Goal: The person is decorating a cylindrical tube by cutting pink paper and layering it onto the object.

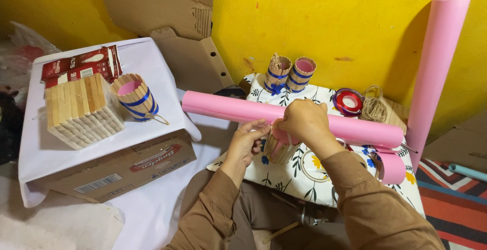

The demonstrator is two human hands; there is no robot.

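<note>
Lining a stick cup with pink paper

The stick cup (pixel 278 148) sits on the floral cloth (pixel 284 176): left hand (pixel 246 143) fingers curled round its side, right hand (pixel 303 122) pinching pink lining at the rim. Next, I'd judge, pressing it flat inside. A finished cup (pixel 134 96) on the box already holds pink lining.

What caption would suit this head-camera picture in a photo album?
Both hands, left hand and right hand, hold a small craft-stick cup before a pink paper roll.
</note>
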